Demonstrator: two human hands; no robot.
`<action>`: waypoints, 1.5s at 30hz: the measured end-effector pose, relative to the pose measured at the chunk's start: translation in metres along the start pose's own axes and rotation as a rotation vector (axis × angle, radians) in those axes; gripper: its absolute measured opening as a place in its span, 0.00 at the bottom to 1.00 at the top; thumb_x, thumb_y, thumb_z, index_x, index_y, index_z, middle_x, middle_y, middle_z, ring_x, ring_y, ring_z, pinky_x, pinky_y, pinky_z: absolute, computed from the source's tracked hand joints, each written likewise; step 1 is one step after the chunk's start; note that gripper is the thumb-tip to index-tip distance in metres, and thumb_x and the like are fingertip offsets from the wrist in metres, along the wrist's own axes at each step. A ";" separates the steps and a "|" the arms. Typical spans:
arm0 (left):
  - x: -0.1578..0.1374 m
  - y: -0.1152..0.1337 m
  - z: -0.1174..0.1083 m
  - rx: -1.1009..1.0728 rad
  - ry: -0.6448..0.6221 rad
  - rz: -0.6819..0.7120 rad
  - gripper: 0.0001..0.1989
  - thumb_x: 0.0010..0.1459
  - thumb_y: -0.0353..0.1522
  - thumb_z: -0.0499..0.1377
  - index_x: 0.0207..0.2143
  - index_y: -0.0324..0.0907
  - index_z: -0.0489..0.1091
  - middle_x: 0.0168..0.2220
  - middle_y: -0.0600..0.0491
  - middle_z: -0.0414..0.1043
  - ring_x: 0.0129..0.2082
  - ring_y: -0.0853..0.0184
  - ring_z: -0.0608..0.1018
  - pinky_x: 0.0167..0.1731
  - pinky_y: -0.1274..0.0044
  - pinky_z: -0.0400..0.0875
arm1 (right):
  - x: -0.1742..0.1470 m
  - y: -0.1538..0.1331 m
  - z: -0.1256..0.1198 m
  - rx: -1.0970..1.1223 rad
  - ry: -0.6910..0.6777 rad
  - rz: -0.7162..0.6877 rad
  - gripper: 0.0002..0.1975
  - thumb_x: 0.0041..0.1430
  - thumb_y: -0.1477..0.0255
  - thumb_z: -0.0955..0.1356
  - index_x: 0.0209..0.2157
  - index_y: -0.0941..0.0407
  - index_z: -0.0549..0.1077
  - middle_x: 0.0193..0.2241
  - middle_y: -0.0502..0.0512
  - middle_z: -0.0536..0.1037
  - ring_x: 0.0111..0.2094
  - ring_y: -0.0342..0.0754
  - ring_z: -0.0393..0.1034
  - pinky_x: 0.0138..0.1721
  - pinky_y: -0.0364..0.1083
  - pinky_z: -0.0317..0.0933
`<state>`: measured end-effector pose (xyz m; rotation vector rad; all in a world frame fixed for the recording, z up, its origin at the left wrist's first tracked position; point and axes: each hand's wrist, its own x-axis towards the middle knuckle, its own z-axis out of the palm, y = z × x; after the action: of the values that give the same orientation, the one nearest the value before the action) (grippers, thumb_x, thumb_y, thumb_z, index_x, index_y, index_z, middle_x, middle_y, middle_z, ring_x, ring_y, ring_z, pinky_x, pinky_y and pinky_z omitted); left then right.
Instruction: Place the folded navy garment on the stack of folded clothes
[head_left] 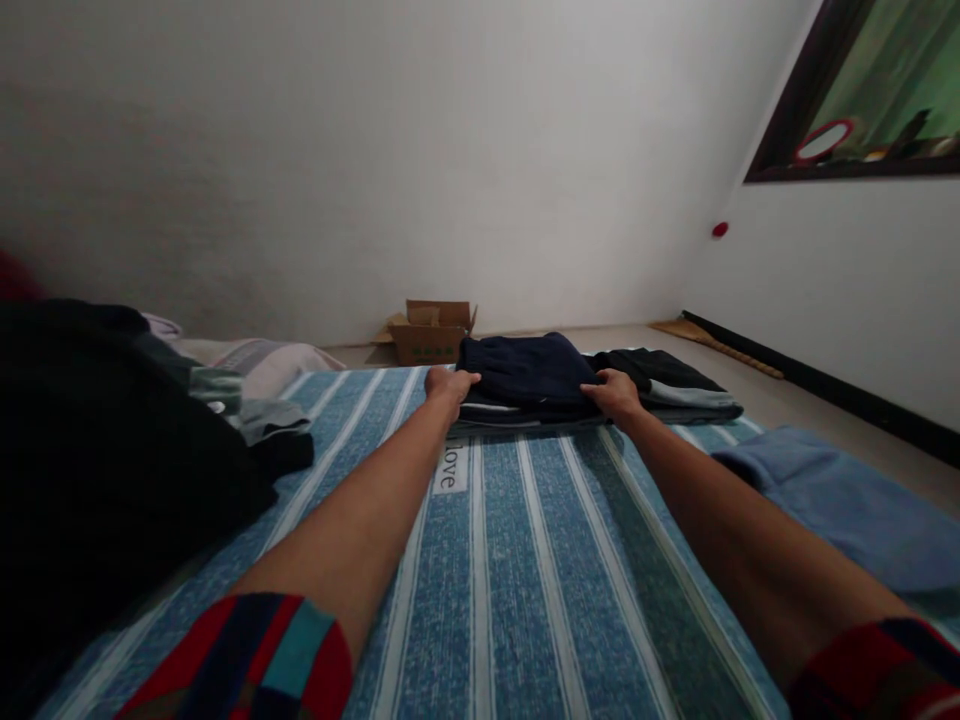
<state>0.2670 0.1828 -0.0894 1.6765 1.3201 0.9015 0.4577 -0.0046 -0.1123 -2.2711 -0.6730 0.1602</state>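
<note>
A folded navy garment (525,368) lies on top of a small stack of folded clothes at the far end of a blue striped mattress (517,560). My left hand (448,385) grips its near left corner. My right hand (616,395) grips its near right corner. Both arms are stretched out straight over the mattress. A folded black and grey garment (675,385) lies just right of the stack, touching it.
A heap of dark and pale clothes (112,440) covers the mattress's left side. A blue cloth (840,510) lies at the right edge. An open cardboard box (431,333) stands on the floor by the far wall. A window (870,90) is at upper right.
</note>
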 end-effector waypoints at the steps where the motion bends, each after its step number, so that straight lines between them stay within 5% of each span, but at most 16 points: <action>1: 0.001 0.002 0.000 0.025 0.008 0.021 0.14 0.36 0.33 0.67 0.26 0.36 0.68 0.32 0.46 0.73 0.35 0.58 0.76 0.33 0.72 0.68 | 0.001 -0.002 -0.001 -0.035 0.017 -0.011 0.16 0.60 0.65 0.67 0.47 0.58 0.68 0.45 0.57 0.72 0.43 0.50 0.69 0.42 0.53 0.64; 7: 0.001 -0.002 -0.002 0.236 0.021 0.103 0.11 0.41 0.34 0.64 0.28 0.37 0.70 0.29 0.49 0.73 0.33 0.60 0.76 0.31 0.74 0.68 | -0.007 -0.010 -0.003 -0.240 0.093 -0.067 0.19 0.54 0.64 0.69 0.46 0.57 0.71 0.41 0.57 0.75 0.44 0.52 0.69 0.40 0.46 0.62; 10: -0.006 -0.002 -0.004 0.351 0.023 0.166 0.16 0.44 0.32 0.63 0.38 0.36 0.70 0.36 0.45 0.74 0.38 0.56 0.76 0.35 0.71 0.69 | -0.019 -0.018 -0.004 -0.349 0.127 -0.096 0.18 0.55 0.65 0.67 0.47 0.57 0.70 0.41 0.61 0.75 0.43 0.55 0.69 0.38 0.47 0.61; 14: -0.023 0.008 -0.005 0.487 0.024 0.429 0.28 0.50 0.28 0.58 0.55 0.44 0.59 0.55 0.43 0.62 0.56 0.55 0.64 0.49 0.66 0.63 | -0.037 -0.036 -0.003 -0.491 0.167 -0.274 0.20 0.58 0.69 0.65 0.52 0.57 0.65 0.47 0.65 0.69 0.48 0.58 0.63 0.43 0.52 0.56; 16: -0.031 0.009 -0.003 0.548 -0.023 0.595 0.26 0.54 0.29 0.55 0.56 0.48 0.58 0.61 0.49 0.54 0.61 0.60 0.55 0.55 0.67 0.56 | -0.044 -0.043 0.001 -0.542 0.145 -0.420 0.19 0.60 0.68 0.63 0.53 0.54 0.64 0.49 0.62 0.68 0.51 0.56 0.60 0.46 0.51 0.53; 19: -0.035 -0.002 0.000 0.639 -0.130 0.740 0.19 0.59 0.33 0.52 0.53 0.47 0.63 0.61 0.51 0.55 0.62 0.61 0.54 0.58 0.66 0.52 | -0.052 -0.045 0.010 -0.598 0.082 -0.562 0.15 0.62 0.63 0.61 0.48 0.52 0.68 0.45 0.57 0.71 0.48 0.53 0.61 0.45 0.49 0.52; 25: -0.028 -0.028 -0.001 0.763 -0.203 0.803 0.21 0.63 0.35 0.46 0.58 0.45 0.58 0.63 0.50 0.51 0.63 0.60 0.50 0.56 0.62 0.54 | -0.056 -0.028 0.024 -0.643 0.072 -0.645 0.14 0.65 0.63 0.58 0.41 0.54 0.71 0.42 0.57 0.72 0.50 0.52 0.58 0.47 0.48 0.50; 33: -0.040 -0.016 -0.007 0.833 -0.170 0.834 0.24 0.62 0.35 0.48 0.59 0.43 0.55 0.64 0.46 0.49 0.64 0.56 0.49 0.56 0.54 0.51 | -0.069 -0.029 0.024 -0.634 0.135 -0.673 0.15 0.64 0.64 0.60 0.45 0.58 0.69 0.49 0.64 0.68 0.55 0.57 0.54 0.51 0.55 0.48; 38: -0.082 -0.018 -0.028 0.820 -0.155 0.884 0.24 0.60 0.33 0.50 0.59 0.38 0.55 0.64 0.43 0.47 0.64 0.57 0.48 0.58 0.56 0.49 | -0.125 -0.028 0.024 -0.603 0.137 -0.747 0.20 0.62 0.68 0.61 0.53 0.61 0.63 0.56 0.67 0.62 0.59 0.59 0.50 0.55 0.56 0.46; 45: -0.174 -0.046 -0.080 0.799 -0.220 0.884 0.20 0.56 0.32 0.54 0.51 0.36 0.64 0.60 0.40 0.57 0.61 0.56 0.57 0.56 0.62 0.58 | -0.239 -0.014 0.022 -0.483 0.052 -0.826 0.16 0.58 0.71 0.64 0.48 0.58 0.69 0.53 0.62 0.67 0.56 0.56 0.58 0.54 0.52 0.53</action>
<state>0.1419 0.0320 -0.1062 3.0082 0.7804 0.6182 0.2408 -0.1053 -0.1393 -2.2060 -1.6909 -0.5052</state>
